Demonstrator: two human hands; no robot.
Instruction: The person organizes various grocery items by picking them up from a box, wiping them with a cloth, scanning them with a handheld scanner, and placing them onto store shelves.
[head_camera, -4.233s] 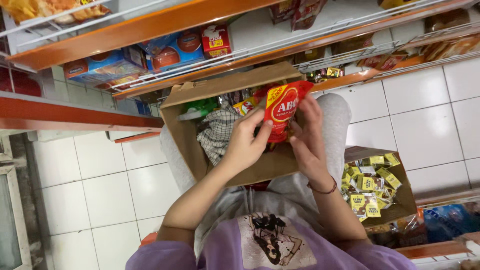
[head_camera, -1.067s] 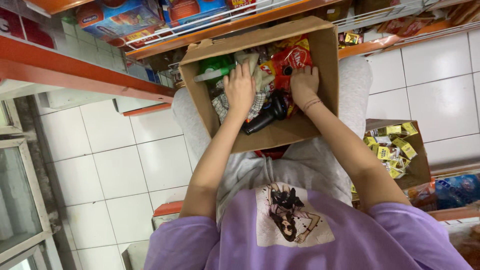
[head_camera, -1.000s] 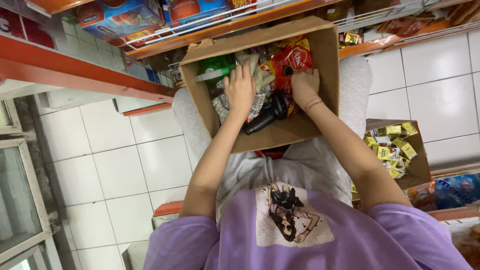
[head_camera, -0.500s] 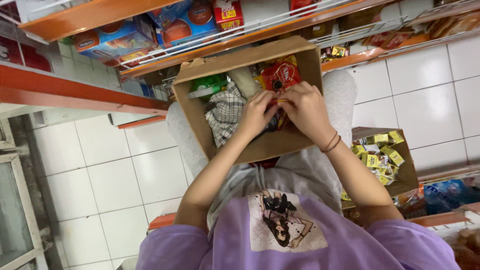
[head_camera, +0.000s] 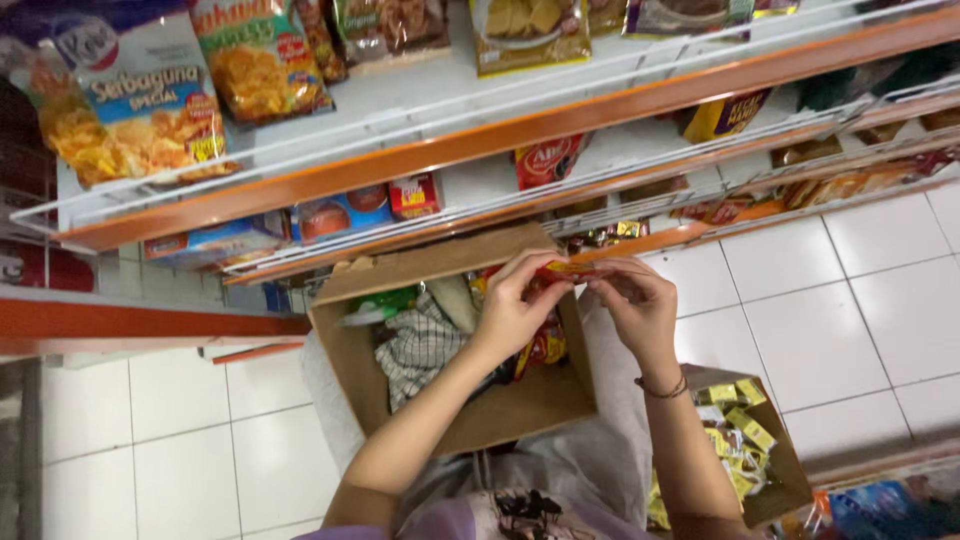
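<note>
White tiled floor below, orange-edged shop shelves ahead, stacked with snack bags on the top tier and small boxes on the tier beneath. Down on the lap, an open cardboard box, crammed with a checked cloth, a green packet and red wrappers. Up above the box's far rim, both hands together on one thin red and yellow sachet, held edge-on (hard to read its shape from this angle). Left hand with fingertips pinched on the near end of the sachet, thumb underneath. Right hand, thin bracelet at the wrist, fingers curled and closed on the far end, just touching the left. Off to the right on the floor, a second, smaller cardboard box full of little yellow packets, well apart from both hands.
</note>
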